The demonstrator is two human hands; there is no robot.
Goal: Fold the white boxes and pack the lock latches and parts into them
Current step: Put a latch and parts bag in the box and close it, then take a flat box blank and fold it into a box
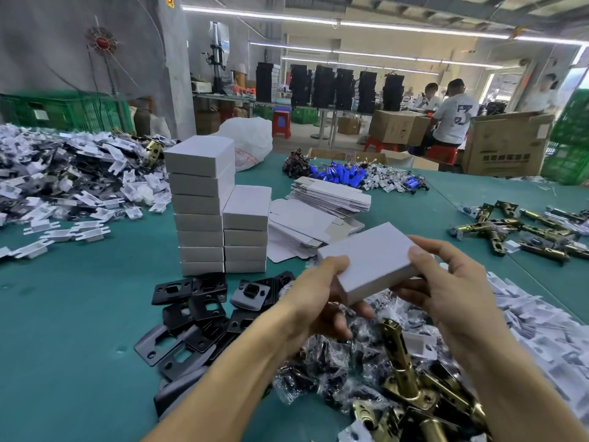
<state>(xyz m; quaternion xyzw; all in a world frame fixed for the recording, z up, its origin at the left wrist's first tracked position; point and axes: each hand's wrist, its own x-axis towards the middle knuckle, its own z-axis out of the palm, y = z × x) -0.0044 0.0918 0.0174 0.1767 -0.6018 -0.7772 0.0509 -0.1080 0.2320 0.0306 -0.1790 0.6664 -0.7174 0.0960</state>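
Two-handed, the white box [366, 260] is clasped by left grip [318, 291] and right grip [452, 282]; its flaps should be pressed flush.

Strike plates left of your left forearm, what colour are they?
Black; the head view shows the strike plates clearly.

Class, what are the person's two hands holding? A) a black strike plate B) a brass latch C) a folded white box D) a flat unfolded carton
C: the left hand and the right hand both grip a folded white box between them.
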